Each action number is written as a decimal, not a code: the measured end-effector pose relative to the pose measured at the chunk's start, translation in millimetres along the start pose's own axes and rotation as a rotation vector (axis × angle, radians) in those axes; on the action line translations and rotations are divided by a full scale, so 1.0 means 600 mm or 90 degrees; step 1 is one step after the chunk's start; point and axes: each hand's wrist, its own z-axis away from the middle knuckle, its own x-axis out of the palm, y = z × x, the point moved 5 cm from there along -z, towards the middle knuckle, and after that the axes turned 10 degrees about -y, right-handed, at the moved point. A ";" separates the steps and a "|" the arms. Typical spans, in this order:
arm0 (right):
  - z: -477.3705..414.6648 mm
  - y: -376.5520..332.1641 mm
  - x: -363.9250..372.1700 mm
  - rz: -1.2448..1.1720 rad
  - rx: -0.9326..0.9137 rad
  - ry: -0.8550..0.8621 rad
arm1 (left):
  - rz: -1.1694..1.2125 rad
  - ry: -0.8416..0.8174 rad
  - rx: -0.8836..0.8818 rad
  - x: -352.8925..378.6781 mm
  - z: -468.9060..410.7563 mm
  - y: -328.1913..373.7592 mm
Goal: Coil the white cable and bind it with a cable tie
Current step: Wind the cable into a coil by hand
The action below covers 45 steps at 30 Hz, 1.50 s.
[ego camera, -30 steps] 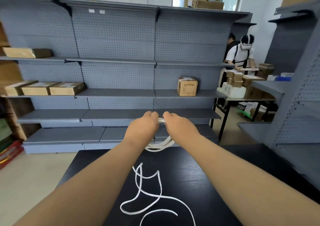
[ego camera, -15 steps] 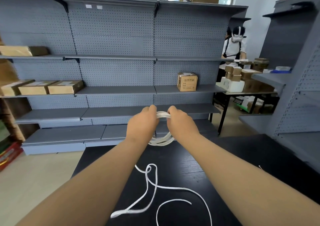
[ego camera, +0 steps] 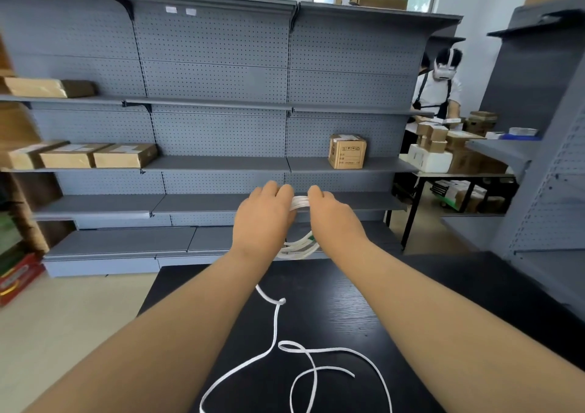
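Head view looked down along both my forearms to the black table (ego camera: 411,302), and I place everything by that table. Beyond its far edge and off to the left, three flat cardboard boxes (ego camera: 82,155) lay in a row on the grey shelving (ego camera: 215,165). Above the table's far edge my left hand (ego camera: 262,219) was raised, back toward the camera, its fingers curled over the top of the gathered loops of the white cable (ego camera: 299,203); the fingertips were hidden behind the hand. The coil hung between my two hands, its lower loops sagging just above the far edge of the table. From under my left wrist the loose length of the cable dropped onto the tabletop and ran toward the near edge in open, crossing loops. My right hand (ego camera: 332,219), just beside the left, gripped the same bundle of strands, fingers curled and pressed together. Past the table, further right, a small carton (ego camera: 347,151) stood on the shelving, and another person (ego camera: 438,89) stood at a table of boxes.
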 end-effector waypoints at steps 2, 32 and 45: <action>-0.004 -0.002 -0.003 -0.063 0.028 -0.005 | 0.077 0.031 -0.041 0.000 0.007 -0.005; 0.010 0.034 0.003 -0.421 0.219 0.004 | 0.177 -0.077 -0.144 -0.001 0.007 -0.015; 0.031 -0.019 -0.016 0.118 -0.072 0.008 | -0.047 -0.183 -0.059 -0.004 0.003 -0.014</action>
